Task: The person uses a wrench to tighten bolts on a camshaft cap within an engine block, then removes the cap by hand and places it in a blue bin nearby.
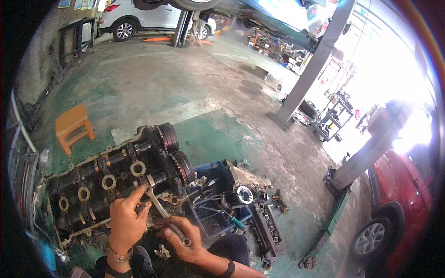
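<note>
A combination wrench [160, 205] slants over the near right part of a dark, oily engine cylinder head [99, 194] with camshafts across it. My right hand [184, 238] is closed round its lower shaft, and the ring end sticks out near the fingers. At the upper end, my left hand [127, 220] has its index fingertip against the wrench's jaw; the thumb is bent beneath and the other fingers are curled. The fastener under the jaw is hidden. Two toothed camshaft sprockets [180, 167] stand at the right end of the cylinder head.
Right of the engine lie a blue crate [211, 217] with loose parts and a black valve cover [269, 231]. An orange stool [74, 125] stands beyond, at left. A grey lift post [320, 65], a red car [401, 199] and a white car [153, 21] are further off.
</note>
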Tool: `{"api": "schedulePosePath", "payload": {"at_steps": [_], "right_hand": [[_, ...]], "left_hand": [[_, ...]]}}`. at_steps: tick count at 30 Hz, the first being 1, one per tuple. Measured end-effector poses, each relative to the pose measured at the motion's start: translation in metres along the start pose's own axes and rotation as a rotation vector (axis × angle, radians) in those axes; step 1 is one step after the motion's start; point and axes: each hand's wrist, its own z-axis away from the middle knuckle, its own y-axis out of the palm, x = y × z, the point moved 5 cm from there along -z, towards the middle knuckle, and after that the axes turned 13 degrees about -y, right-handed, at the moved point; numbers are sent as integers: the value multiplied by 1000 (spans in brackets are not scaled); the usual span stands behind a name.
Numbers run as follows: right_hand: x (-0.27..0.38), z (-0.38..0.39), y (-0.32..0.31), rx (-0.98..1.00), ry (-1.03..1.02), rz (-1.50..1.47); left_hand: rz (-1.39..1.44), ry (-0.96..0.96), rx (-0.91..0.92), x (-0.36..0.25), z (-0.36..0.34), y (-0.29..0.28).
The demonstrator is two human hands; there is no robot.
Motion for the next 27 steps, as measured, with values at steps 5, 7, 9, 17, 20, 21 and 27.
{"api": "schedulePosePath", "payload": {"at_steps": [5, 7, 9, 17, 20, 21, 27], "right_hand": [[-16, -13, -24, -199, 246, -348], [-21, -18, -29, -274, 307, -464], [-23, -21, -32, -319, 345, -555], [-22, -14, -36, -339, 313, -495], [-19, -6, -24, -346, 281, -507], [-16, -5, -18, -313, 223, -478], [1, 2, 11, 59, -60, 2]], "left_hand": [[0, -13, 5, 1, 1, -1], [-22, -7, -3, -2, 0, -2], [28, -26, 12, -4, 0, -3], [6, -5, 13, 2, -1, -3], [-26, -31, 67, 10, 1, 0], [-19, -11, 63, 10, 0, -1], [3, -3, 68, 7, 0, -3]]}}
